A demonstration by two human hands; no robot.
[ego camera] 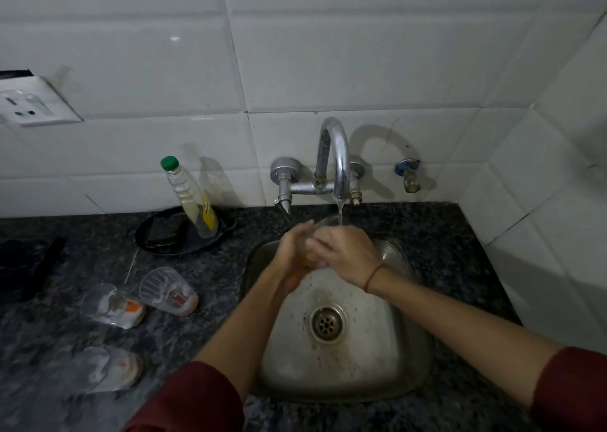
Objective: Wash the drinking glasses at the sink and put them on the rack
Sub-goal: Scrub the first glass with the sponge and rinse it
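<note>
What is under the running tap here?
A drinking glass, gripped by the left hand and right hand over the sink. Only its rim shows; the hands cover the rest.

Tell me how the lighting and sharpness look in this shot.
Head view: dim light; the faucet casts a hard shadow on the tiled wall; tile lines bow from the wide lens; the nearest glass, lower left, is smeared by blur.
</note>
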